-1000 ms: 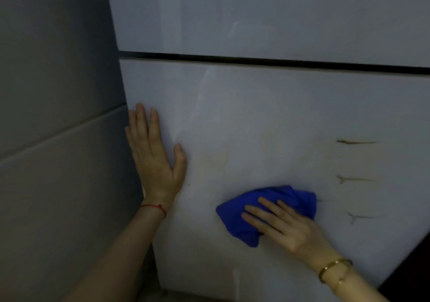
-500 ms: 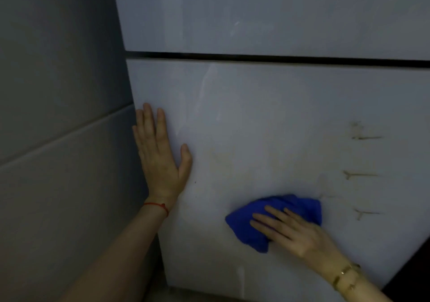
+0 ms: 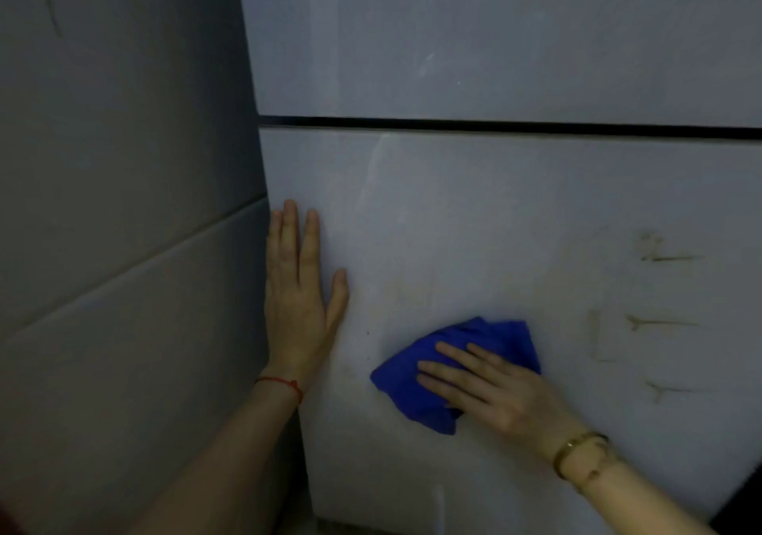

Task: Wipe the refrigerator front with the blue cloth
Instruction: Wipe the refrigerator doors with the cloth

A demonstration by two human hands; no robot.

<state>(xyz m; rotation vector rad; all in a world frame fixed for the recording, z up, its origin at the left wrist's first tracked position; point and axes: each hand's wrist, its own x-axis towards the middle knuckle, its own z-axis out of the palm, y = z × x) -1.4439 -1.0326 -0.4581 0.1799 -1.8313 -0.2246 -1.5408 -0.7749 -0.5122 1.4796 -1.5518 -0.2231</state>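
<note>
Head view of the lower door panel (image 3: 495,213) of a pale refrigerator, bounded above by a dark horizontal gap (image 3: 495,125) and on the left by a grey wall (image 3: 123,204). The left hand (image 3: 299,299) lies flat against the panel at its left edge, fingers together and pointing up, thumb spread to the right, gripping nothing; a red string (image 3: 280,382) circles its wrist. The right hand (image 3: 495,390) presses the blue cloth (image 3: 433,369) flat against the panel's lower middle, fingers extended leftward over the crumpled fabric rather than curled around it, so the grip is an open-palmed press; a gold bracelet (image 3: 577,452) sits on that wrist. Three brown streaks (image 3: 659,322) mark the panel toward its right edge, apart from the cloth, with a fainter yellowish smudge (image 3: 416,291) above the cloth. Compared with half a second earlier, the cloth and right hand lie slightly further left and lower relative to the streaks, and the cloth's right edge has drawn away from the middle streak. The left hand keeps the same flat position at the panel's left edge.
</note>
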